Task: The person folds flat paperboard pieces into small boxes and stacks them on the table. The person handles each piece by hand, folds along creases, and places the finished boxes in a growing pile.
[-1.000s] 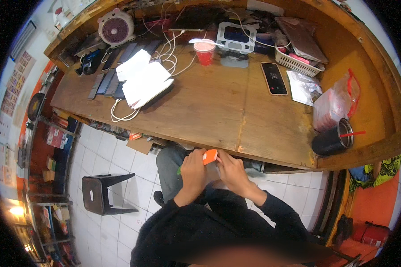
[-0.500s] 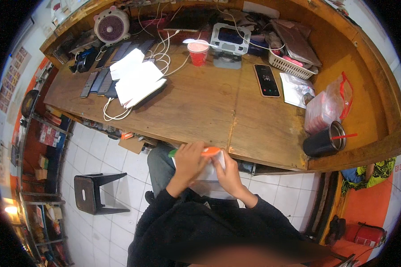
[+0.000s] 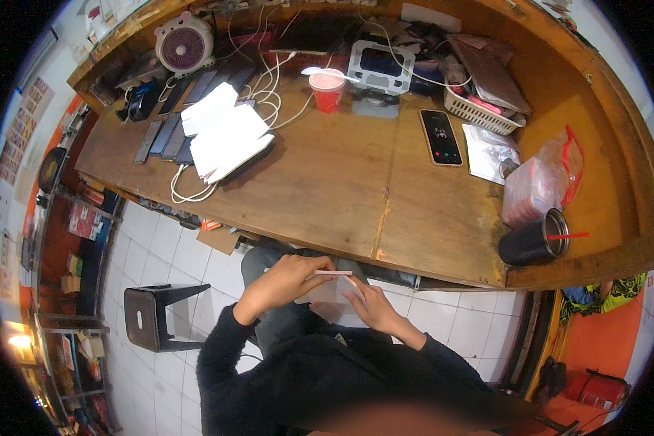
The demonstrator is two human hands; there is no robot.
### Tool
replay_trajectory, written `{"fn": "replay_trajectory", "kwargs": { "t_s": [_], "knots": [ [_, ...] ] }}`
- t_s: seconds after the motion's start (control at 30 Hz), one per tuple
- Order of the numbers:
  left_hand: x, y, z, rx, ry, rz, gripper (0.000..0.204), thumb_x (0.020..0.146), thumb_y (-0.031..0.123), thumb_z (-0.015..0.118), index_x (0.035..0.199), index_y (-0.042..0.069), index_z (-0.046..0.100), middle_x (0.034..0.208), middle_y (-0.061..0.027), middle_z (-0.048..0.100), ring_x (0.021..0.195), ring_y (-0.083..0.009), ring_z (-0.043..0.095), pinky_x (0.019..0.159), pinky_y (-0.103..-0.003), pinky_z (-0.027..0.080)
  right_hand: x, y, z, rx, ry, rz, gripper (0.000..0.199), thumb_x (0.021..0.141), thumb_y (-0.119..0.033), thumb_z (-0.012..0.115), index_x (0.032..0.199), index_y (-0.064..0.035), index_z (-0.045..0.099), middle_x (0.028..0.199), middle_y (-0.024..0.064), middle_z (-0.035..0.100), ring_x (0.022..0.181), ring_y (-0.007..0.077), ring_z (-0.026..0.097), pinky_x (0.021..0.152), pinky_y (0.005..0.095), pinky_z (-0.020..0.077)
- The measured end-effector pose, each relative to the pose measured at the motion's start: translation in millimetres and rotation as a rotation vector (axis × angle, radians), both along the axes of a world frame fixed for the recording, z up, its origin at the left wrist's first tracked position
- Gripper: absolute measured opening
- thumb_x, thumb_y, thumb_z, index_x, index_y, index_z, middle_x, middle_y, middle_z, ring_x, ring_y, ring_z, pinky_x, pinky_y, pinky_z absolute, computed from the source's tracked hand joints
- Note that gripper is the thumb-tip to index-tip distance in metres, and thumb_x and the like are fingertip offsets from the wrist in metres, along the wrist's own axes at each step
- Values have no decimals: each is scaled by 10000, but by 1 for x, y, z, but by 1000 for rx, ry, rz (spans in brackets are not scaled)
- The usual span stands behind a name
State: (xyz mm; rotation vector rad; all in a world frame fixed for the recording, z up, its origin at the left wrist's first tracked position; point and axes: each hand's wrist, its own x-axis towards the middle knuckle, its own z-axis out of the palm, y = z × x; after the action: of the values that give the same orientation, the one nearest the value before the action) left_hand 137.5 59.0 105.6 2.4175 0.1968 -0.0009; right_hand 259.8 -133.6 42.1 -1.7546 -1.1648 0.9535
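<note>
Just off the desk's front edge, over my lap, my left hand is closed on a thin, flat, pale pinkish-white piece, seen edge-on. My right hand reaches its fingers to the right end of this piece and pinches there. Under and between the hands lies a whitish, partly see-through sheet or bag. Its exact kind is unclear, and the fingers cover part of it.
On the wooden desk are paper sheets over several phones, a red cup, a phone stand, a phone, a plastic bag and a dark tumbler. A stool stands at left.
Both hands have moved lower, away from the desk edge. The orange and green surface seen between them no longer shows; a thin pale edge shows instead. The left hand has shifted left.
</note>
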Motion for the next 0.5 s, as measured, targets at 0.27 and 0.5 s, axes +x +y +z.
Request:
{"fn": "replay_trajectory", "kwargs": {
  "t_s": [0.27,0.5],
  "knots": [
    [21,-55,-80,375,-291,432,499,781,349,652,1103,-20,554,969,-171,521,937,-375,487,887,-477,365,-12,12,-25,133,22,-268,376,968,-97,494,1327,10,462,1010,308,635,979,477,620,809,440,496],
    [26,-66,-88,350,-373,500,587,816,484,596,1100,-28,549,976,-189,501,940,-387,469,845,-485,358,-13,8,-26,136,20,-289,382,949,-66,489,1319,25,470,1058,311,631,1023,496,595,845,432,490]
  ]
}}
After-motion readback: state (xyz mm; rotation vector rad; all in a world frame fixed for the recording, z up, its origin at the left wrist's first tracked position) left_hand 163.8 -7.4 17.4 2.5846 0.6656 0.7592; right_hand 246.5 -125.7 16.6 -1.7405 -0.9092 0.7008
